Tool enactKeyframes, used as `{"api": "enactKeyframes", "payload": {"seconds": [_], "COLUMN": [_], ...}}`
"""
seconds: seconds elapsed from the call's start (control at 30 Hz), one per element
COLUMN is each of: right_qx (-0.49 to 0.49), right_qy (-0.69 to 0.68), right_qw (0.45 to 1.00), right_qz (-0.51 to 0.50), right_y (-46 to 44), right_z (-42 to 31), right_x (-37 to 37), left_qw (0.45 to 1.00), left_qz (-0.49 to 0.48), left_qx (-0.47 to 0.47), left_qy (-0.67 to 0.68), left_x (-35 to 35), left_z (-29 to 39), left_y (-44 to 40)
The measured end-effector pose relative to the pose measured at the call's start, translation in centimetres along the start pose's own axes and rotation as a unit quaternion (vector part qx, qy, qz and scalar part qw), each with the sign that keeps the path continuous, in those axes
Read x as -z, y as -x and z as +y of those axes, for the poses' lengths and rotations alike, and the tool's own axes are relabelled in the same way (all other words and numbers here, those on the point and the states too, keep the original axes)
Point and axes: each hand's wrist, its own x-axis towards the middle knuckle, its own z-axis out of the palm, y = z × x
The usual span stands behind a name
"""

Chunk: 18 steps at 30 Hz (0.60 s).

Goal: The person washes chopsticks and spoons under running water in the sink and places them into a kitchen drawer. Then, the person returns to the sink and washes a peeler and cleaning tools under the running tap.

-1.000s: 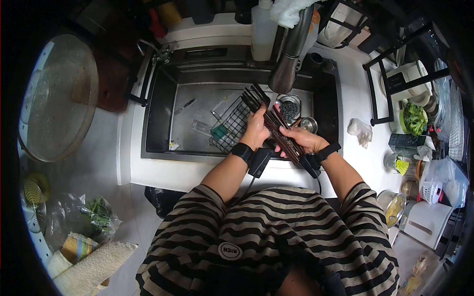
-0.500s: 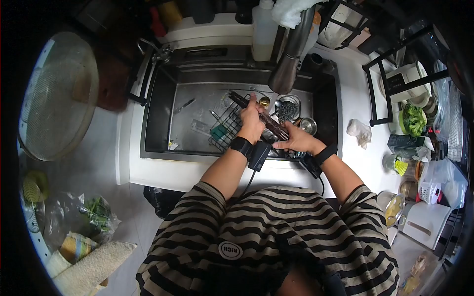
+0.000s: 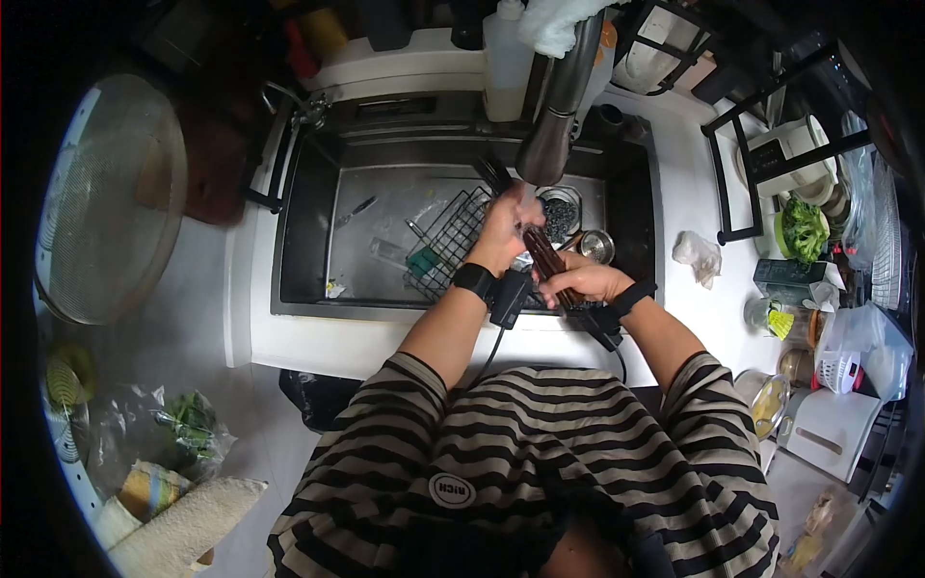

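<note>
A bundle of dark brown chopsticks (image 3: 543,256) slants across the front of the sink (image 3: 385,306). Wrapped round its middle is my left hand (image 3: 500,229), just below the faucet head (image 3: 546,149). My right hand (image 3: 590,278) grips the near end, fingers closed round the sticks. The far ends stick out beyond my left hand and look blurred. Left of the hands, a black wire rack (image 3: 457,236) lies in the basin with a green block (image 3: 422,261) by it. A small metal bowl (image 3: 596,247) is close behind my right hand, near the drain strainer (image 3: 560,213).
A small knife (image 3: 358,211) lies on the basin's left side. Clear bottles (image 3: 507,63) stand behind the sink. On the right counter are a crumpled white bag (image 3: 698,258), a black rack frame (image 3: 737,231) and leafy greens (image 3: 803,229). A mesh strainer (image 3: 116,197) hangs at left.
The chopsticks have turned to a steeper angle, and their far ends have swung right toward the faucet. My left hand has moved right, under the faucet head. My right hand still holds the near end.
</note>
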Motion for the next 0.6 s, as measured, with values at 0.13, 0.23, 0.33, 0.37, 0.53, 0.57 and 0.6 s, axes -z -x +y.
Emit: {"api": "enactKeyframes", "payload": {"seconds": [0.13, 0.23, 0.33, 0.37, 0.53, 0.57, 0.6], "right_qx": [0.079, 0.106, 0.087, 0.094, 0.144, 0.177, 0.125], "right_qy": [0.477, 0.591, 0.627, 0.634, 0.468, 0.372, 0.314], "right_qw": [0.822, 0.685, 0.649, 0.646, 0.834, 0.891, 0.927], "right_qz": [0.302, 0.413, 0.423, 0.415, 0.255, 0.192, 0.163], "right_y": [-2.5, -2.9, -2.4, -2.0, 0.6, 0.2, 0.7], "right_z": [0.3, 0.3, -0.5, -0.5, -1.7, -0.4, -0.7], "right_x": [-0.9, -2.3, -2.7, -2.6, -1.7, -0.2, -0.4], "left_qw": [0.940, 0.883, 0.862, 0.874, 0.977, 0.988, 0.988], "left_qz": [0.277, 0.360, 0.383, 0.373, 0.194, 0.128, 0.122], "left_qx": [-0.138, -0.234, -0.260, -0.240, -0.083, -0.089, -0.090], "left_qy": [-0.140, -0.188, -0.206, -0.198, 0.011, -0.014, -0.005], "left_x": [-0.4, -1.4, -2.2, -2.3, -0.4, 0.2, -0.3], "left_z": [-0.4, -0.7, -0.6, -0.3, 2.9, 3.5, 4.2], "left_y": [-1.7, -2.1, -1.8, -1.4, -0.7, -0.8, -0.8]}}
